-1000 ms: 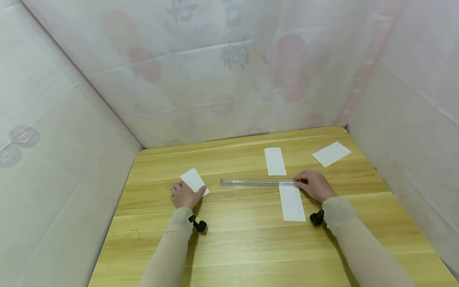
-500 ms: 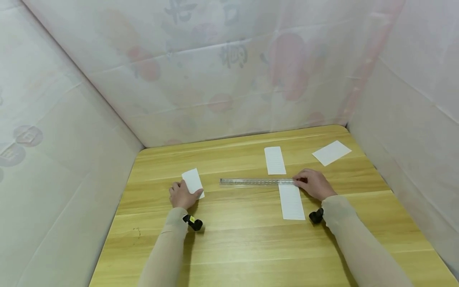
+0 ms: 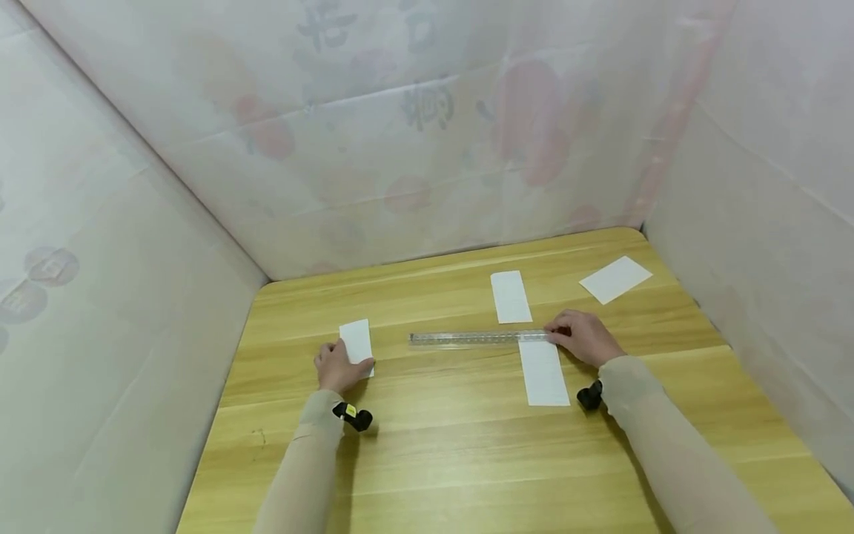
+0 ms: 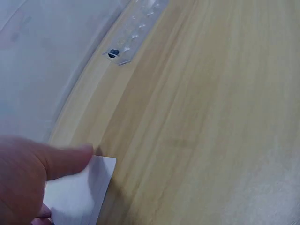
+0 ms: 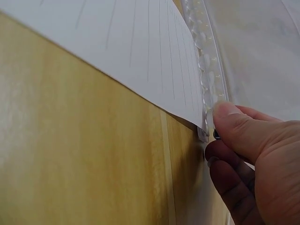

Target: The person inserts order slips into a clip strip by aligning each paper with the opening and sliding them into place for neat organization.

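My left hand [image 3: 339,367] spans a small white paper sheet [image 3: 357,343] at the table's left, thumb at one edge and fingers at the opposite edge. In the left wrist view the thumb lies straight along the sheet's [image 4: 75,197] end. My right hand [image 3: 582,337] pinches the right end of a long clear plastic strip [image 3: 467,338], which has a row of small bumps and a dark bit at its end. A lined paper sheet [image 3: 543,373] meets the strip's near side; in the right wrist view the lined sheet's [image 5: 140,51] corner reaches the strip close to the fingertips.
One white sheet [image 3: 511,297] lies just beyond the strip, and another sheet [image 3: 615,279] sits angled at the back right. The wooden table [image 3: 440,445] is bordered by hanging pale cloth [image 3: 414,148] at the back and both sides.
My left hand has shifted slightly left and turned its sheet so that it stands more upright in the head view. The right hand and the strip have stayed in place.
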Tool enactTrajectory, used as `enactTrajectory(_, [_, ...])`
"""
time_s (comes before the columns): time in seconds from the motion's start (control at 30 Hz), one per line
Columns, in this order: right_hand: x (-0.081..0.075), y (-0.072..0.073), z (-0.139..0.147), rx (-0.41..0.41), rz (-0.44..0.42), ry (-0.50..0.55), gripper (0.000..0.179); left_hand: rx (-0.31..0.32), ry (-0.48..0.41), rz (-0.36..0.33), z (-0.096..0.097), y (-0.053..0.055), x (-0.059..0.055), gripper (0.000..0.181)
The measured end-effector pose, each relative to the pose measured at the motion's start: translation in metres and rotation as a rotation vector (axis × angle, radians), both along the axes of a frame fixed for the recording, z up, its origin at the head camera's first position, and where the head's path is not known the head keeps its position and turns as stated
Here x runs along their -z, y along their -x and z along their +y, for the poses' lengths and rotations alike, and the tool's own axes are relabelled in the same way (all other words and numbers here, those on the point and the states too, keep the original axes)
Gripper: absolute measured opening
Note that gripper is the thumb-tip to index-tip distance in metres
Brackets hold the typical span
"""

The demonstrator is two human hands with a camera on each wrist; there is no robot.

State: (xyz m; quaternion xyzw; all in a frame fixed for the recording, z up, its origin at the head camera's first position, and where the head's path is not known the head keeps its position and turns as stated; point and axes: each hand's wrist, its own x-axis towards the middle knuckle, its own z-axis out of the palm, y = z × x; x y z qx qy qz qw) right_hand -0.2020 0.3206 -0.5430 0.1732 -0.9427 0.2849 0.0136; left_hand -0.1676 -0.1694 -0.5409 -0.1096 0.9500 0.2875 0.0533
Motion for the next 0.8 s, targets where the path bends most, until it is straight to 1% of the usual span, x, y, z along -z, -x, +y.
enactTrajectory(0.17, [-0.001,0.002,0.002,-0.008,-0.004,-0.005,0.012,-0.065,-0.025,0.039,0.007,-0.001,0.004,0.102])
enactTrajectory(0.3, [0.002,0.001,0.005,-0.009,-0.005,-0.008,0.012,-0.085,0.004,0.051,0.012,-0.002,0.008,0.101])
enactTrajectory(0.43, [0.005,0.0,0.007,-0.015,0.007,-0.011,0.012,-0.072,0.029,0.048,0.012,-0.003,0.01,0.094])
enactTrajectory(0.63, [0.005,0.0,0.007,-0.027,0.03,-0.009,0.012,-0.064,-0.013,0.015,0.009,-0.003,0.014,0.09])
enactTrajectory(0.7, [0.004,0.001,0.005,-0.027,0.032,-0.011,0.012,-0.046,-0.006,0.018,0.006,-0.001,0.013,0.089])
enactTrajectory(0.8, [0.003,0.003,0.002,-0.029,0.028,-0.008,0.012,-0.011,0.028,0.025,0.002,0.002,0.009,0.085])
